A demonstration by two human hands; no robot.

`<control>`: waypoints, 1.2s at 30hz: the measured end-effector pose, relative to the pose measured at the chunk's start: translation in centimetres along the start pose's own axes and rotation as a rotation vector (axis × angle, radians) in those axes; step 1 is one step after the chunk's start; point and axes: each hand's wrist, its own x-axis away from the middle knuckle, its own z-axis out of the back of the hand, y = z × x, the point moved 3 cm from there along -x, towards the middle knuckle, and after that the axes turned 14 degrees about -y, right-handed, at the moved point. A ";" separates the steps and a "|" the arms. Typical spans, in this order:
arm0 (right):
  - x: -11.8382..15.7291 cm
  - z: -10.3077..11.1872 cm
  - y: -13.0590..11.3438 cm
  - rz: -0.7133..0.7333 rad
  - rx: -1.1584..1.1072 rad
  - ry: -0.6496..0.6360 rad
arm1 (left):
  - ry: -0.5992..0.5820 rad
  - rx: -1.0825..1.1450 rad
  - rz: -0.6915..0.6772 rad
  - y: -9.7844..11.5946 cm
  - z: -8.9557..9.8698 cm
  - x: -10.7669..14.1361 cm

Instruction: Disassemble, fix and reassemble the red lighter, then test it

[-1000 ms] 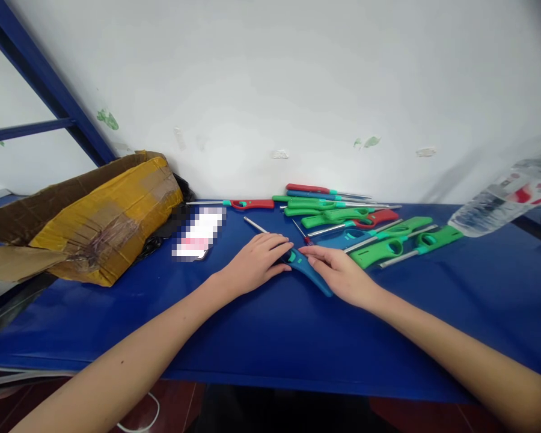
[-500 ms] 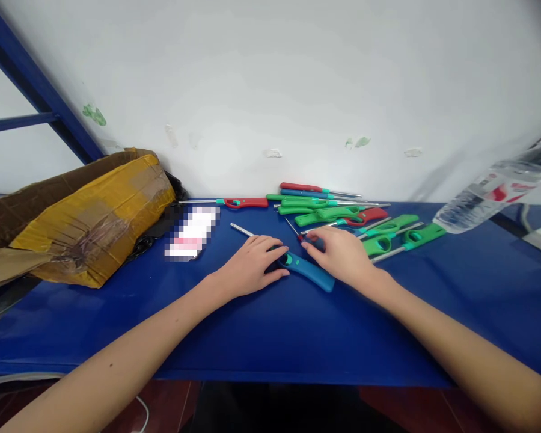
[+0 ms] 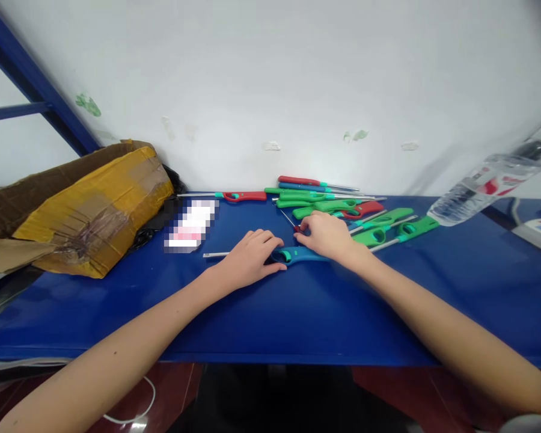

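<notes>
A blue long-nosed lighter (image 3: pixel 301 255) lies flat on the blue table (image 3: pixel 297 313), its metal tube pointing left. My left hand (image 3: pixel 251 258) rests palm down over its front part, fingers curled onto it. My right hand (image 3: pixel 328 236) lies just behind the lighter's handle, fingertips closed on a small red-handled screwdriver (image 3: pixel 293 225). A heap of green, red and blue lighters (image 3: pixel 342 207) sits right behind my right hand, near the wall.
A torn yellow-taped cardboard box (image 3: pixel 85 207) stands at the left over a black bag. A blurred flat item (image 3: pixel 190 225) lies beside it. A plastic water bottle (image 3: pixel 482 186) leans at the right. A white device (image 3: pixel 538 228) sits at the far right edge.
The blue lighter has swung from pointing up-left to lying level, tube to the left. My right hand moved back from its handle to the small screwdriver by the heap.
</notes>
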 end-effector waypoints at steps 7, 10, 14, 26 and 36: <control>1.2 1.4 1.1 0.124 -0.240 0.290 | -0.004 -0.054 0.003 -0.1 0.3 -0.1; 2.1 1.7 2.1 0.178 -0.509 0.402 | 0.010 -0.075 0.023 -0.4 0.2 -0.2; 3.1 1.2 3.4 0.207 -0.668 0.466 | 0.074 -0.075 0.012 -1.2 -0.1 -0.3; 2.8 0.7 5.7 0.169 -1.325 0.403 | 0.190 -0.066 0.059 -0.7 0.2 -0.5; 1.5 3.4 1.9 0.310 -1.426 0.295 | 0.004 0.037 -0.057 0.0 -1.0 -0.5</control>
